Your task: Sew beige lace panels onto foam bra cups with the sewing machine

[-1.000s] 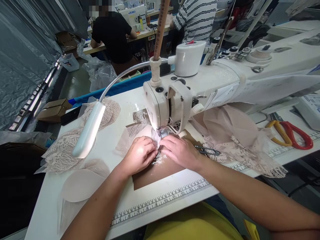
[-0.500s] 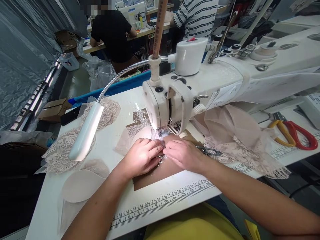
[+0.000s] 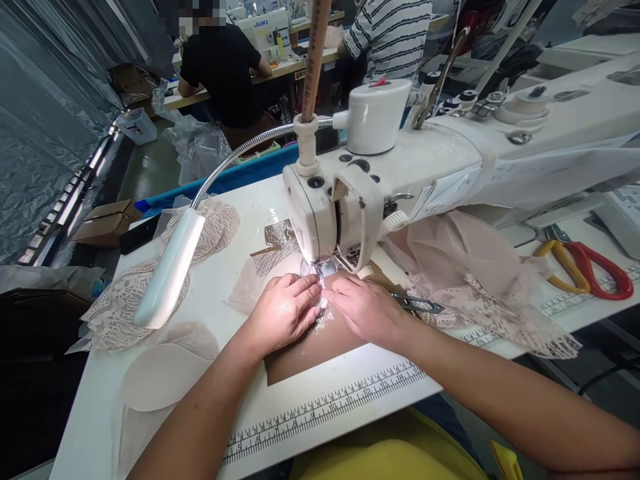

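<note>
At the needle of a white sewing machine [image 3: 313, 220], a narrow piece of pale lace fabric [image 3: 321, 303] lies under the presser area. My left hand [image 3: 285, 312] presses the fabric's left side, its fingers together and bent over it. From the right, my right hand [image 3: 367, 308] pinches the edge with curled fingers; the fingertips partly hide the fabric. Both hands rest over a brown sheet [image 3: 310, 360] on the machine bed. Left of my left hand spreads a sheer beige mesh piece [image 3: 240, 293]. Thread snips [image 3: 420, 303] lie beside my right wrist.
Lace pieces [image 3: 120, 303] and smooth beige cup pieces [image 3: 155, 380] lie at the left, below a gooseneck lamp [image 3: 170, 273]. More lace and mesh [image 3: 460, 267] and red-and-yellow-handled scissors [image 3: 600, 270] sit at the right. A ruler strip [image 3: 330, 413] edges the table. Two people work beyond.
The lace fabric shows more between my hands, a little nearer to me. My right fingertips have shifted slightly left and more of the presser area is uncovered.
</note>
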`<state>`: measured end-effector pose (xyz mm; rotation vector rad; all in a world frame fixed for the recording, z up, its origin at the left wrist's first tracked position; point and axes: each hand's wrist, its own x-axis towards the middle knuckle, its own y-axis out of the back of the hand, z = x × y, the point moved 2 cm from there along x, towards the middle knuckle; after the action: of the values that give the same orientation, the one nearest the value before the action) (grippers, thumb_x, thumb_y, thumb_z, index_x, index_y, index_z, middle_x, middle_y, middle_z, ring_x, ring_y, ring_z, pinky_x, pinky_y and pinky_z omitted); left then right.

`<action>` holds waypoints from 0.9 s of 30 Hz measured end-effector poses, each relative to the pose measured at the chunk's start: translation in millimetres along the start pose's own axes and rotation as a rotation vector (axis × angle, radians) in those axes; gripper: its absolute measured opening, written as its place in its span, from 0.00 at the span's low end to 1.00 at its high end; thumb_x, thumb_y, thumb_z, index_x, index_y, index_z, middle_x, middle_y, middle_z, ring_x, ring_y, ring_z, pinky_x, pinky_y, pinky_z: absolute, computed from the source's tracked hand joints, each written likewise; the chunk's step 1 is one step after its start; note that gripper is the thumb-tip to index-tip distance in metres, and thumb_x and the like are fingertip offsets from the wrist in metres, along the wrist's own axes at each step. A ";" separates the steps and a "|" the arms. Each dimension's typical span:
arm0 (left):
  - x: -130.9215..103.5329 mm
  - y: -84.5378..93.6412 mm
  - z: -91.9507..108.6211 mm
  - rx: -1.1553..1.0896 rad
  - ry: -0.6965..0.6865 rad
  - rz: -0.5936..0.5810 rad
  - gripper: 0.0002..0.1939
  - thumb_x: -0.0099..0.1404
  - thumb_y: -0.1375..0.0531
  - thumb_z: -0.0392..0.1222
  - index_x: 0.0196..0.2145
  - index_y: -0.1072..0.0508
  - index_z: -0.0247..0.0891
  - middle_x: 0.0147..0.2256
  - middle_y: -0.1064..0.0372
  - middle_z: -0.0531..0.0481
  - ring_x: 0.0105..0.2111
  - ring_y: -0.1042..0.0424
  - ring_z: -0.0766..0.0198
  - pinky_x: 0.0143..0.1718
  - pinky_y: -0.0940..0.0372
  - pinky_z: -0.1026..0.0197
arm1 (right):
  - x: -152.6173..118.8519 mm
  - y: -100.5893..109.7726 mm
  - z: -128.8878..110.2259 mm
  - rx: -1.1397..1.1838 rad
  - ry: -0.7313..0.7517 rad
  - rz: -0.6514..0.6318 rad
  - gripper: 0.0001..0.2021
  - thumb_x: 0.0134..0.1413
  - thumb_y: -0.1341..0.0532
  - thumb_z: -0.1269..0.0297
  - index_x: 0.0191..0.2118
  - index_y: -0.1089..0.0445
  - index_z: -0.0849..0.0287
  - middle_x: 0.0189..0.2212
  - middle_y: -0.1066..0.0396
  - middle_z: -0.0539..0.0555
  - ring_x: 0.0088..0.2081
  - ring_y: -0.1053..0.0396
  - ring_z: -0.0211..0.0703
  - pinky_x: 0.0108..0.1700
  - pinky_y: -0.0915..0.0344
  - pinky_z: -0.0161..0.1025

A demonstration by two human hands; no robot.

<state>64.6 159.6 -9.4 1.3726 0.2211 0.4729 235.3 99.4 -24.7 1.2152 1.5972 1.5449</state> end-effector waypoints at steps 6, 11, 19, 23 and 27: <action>3.5 -2.5 -3.3 0.043 0.016 0.011 0.21 0.68 0.49 0.46 0.54 0.32 0.34 0.56 0.36 0.42 0.45 0.35 0.51 0.46 0.38 0.49 | 4.9 -0.4 0.4 -0.050 -0.091 -0.050 0.16 0.58 0.48 0.74 0.48 0.29 0.60 0.34 0.31 0.55 0.31 0.37 0.42 0.30 0.46 0.39; 2.2 1.2 -2.1 0.057 -0.004 0.037 0.20 0.68 0.49 0.47 0.53 0.31 0.35 0.55 0.35 0.41 0.45 0.35 0.51 0.46 0.38 0.48 | 8.4 0.1 0.9 -0.043 -0.171 -0.049 0.18 0.57 0.48 0.73 0.51 0.30 0.60 0.37 0.30 0.56 0.30 0.37 0.42 0.28 0.49 0.39; -3.2 2.7 0.3 0.006 -0.070 0.092 0.14 0.68 0.47 0.41 0.48 0.27 0.38 0.51 0.30 0.45 0.45 0.34 0.55 0.46 0.37 0.51 | 0.0 1.6 4.7 -0.019 -0.036 0.027 0.17 0.58 0.48 0.73 0.49 0.28 0.57 0.33 0.31 0.53 0.28 0.41 0.39 0.29 0.51 0.38; -0.7 3.1 0.1 0.007 -0.063 0.104 0.14 0.68 0.48 0.40 0.47 0.27 0.37 0.50 0.29 0.47 0.43 0.33 0.56 0.45 0.37 0.51 | -0.8 2.3 4.0 -0.022 -0.030 0.023 0.16 0.57 0.47 0.74 0.47 0.28 0.58 0.33 0.31 0.53 0.29 0.41 0.39 0.29 0.51 0.38; 1.4 1.4 -6.1 0.019 -0.017 0.121 0.15 0.68 0.48 0.41 0.48 0.27 0.37 0.51 0.29 0.47 0.44 0.33 0.55 0.46 0.36 0.50 | 4.2 4.6 0.7 -0.030 -0.085 -0.031 0.17 0.57 0.48 0.73 0.49 0.29 0.58 0.34 0.31 0.54 0.28 0.41 0.39 0.28 0.52 0.38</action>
<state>63.0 165.8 -9.0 1.4130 0.1291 0.5602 235.2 103.0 -19.6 1.2177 1.5260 1.4737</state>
